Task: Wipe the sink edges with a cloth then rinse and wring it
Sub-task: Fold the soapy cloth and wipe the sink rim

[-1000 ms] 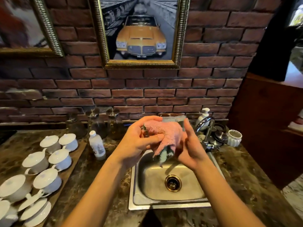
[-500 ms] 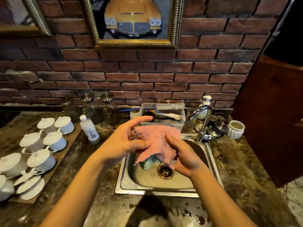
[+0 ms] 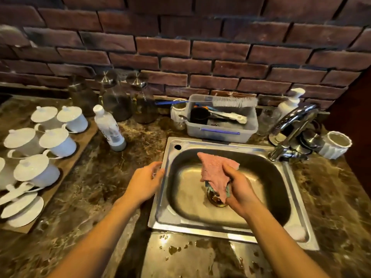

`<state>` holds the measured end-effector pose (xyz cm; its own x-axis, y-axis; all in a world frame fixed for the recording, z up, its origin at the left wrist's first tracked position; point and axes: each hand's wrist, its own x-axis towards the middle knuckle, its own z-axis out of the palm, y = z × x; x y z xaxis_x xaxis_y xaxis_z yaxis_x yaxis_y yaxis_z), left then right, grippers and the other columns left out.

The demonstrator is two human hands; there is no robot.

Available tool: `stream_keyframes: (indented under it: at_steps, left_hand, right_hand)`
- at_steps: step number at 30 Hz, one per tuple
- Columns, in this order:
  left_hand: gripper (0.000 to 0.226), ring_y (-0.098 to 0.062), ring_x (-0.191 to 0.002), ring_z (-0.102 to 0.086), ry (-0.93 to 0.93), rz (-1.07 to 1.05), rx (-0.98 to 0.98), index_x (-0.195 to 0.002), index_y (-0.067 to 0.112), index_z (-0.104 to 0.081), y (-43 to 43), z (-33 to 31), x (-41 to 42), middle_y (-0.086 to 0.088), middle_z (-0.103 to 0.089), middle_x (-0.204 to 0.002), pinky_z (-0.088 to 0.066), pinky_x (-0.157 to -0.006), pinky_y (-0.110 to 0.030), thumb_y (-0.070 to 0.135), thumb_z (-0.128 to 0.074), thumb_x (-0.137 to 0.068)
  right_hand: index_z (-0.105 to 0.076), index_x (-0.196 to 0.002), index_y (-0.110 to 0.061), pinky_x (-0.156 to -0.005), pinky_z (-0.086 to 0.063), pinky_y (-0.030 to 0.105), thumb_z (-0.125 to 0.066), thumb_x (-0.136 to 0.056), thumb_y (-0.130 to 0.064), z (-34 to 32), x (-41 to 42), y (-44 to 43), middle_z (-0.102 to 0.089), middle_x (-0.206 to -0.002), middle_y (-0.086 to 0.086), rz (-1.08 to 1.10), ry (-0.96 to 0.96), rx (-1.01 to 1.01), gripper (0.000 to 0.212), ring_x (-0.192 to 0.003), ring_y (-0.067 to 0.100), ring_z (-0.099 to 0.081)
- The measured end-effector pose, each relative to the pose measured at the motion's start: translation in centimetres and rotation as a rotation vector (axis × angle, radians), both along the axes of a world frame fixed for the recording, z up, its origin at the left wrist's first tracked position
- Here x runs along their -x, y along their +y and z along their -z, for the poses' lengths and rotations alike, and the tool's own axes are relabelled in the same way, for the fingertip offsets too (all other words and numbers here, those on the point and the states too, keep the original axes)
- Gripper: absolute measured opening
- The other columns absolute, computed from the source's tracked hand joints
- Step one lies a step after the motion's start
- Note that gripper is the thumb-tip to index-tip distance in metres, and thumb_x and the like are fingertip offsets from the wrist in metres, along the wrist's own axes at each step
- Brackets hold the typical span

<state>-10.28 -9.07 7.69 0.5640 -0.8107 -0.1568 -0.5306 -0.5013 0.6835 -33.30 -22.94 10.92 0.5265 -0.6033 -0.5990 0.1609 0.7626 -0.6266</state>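
My right hand point(image 3: 239, 189) is curled around the pink cloth point(image 3: 214, 171), pinching its lower part. The rest of the cloth stands up and to the left of my knuckles, over the basin, and a blue-green edge peeks out beneath it. Cloth and hand together cover part of the drain point(image 3: 215, 203). My left hand point(image 3: 145, 182) lies at the left rim of the sink point(image 3: 220, 145). Its fingertips are blurred, so I cannot tell whether they grip the rim or only touch it. The tap point(image 3: 291, 129) stands at the back right corner.
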Motion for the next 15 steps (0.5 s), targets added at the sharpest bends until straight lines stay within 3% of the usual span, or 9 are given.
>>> stream_keyframes:
  at_steps: [4,7,9,13,15]
  left_hand:
    - [0.055,-0.026,-0.148,-0.029,-0.096,0.092,-0.126,-0.155,0.016,-0.03,-1.4,5.5,-3.4,-0.007,-0.036,-0.16,-0.026,-0.118,-0.04,0.04,-0.034,-0.106]
    - [0.057,-0.021,-0.154,-0.004,-0.302,0.196,-0.234,-0.158,0.021,-0.016,-3.0,8.5,-5.9,0.001,-0.01,-0.168,-0.009,-0.123,-0.045,0.043,-0.023,-0.106]
    - [0.057,-0.019,-0.154,0.005,-0.399,0.229,-0.251,-0.159,0.025,-0.011,-4.0,10.0,-7.3,0.004,-0.001,-0.168,-0.002,-0.123,-0.047,0.045,-0.019,-0.106]
    - [0.057,-0.015,-0.153,0.013,-0.476,0.254,-0.287,-0.158,0.034,-0.001,-4.7,12.8,-8.8,0.008,0.008,-0.167,0.006,-0.121,-0.048,0.05,-0.013,-0.104]
    - [0.057,-0.013,-0.152,0.015,-0.498,0.248,-0.285,-0.157,0.038,0.004,-4.5,13.9,-8.8,0.011,0.011,-0.166,0.008,-0.121,-0.047,0.052,-0.008,-0.103]
  right_hand:
    - [-0.063,-0.125,-0.007,-0.108,-0.044,0.049,-0.049,-0.104,-0.029,5.3,-3.9,-1.9,-0.075,-0.112,0.017,0.091,0.07,0.024,0.034,-0.104,0.032,-0.067]
    - [-0.069,-0.111,-0.009,-0.086,-0.053,0.042,-0.045,-0.105,-0.029,7.7,-6.2,-3.1,-0.078,-0.095,0.013,0.072,0.109,0.091,0.031,-0.086,0.026,-0.07]
    - [-0.071,-0.1,-0.011,-0.076,-0.051,0.036,-0.043,-0.106,-0.031,9.0,-7.6,-4.0,-0.076,-0.088,0.011,0.064,0.179,0.179,0.034,-0.079,0.024,-0.067]
    - [-0.066,-0.128,-0.019,-0.1,-0.047,0.04,-0.042,-0.103,-0.047,11.2,-10.1,-5.3,-0.074,-0.115,0.004,0.03,0.338,0.388,0.045,-0.112,0.022,-0.066]
    - [-0.056,-0.14,-0.027,-0.102,-0.042,0.035,-0.043,-0.101,-0.053,11.5,-11.3,-5.6,-0.066,-0.128,-0.006,0.057,0.361,0.492,0.049,-0.118,0.013,-0.059]
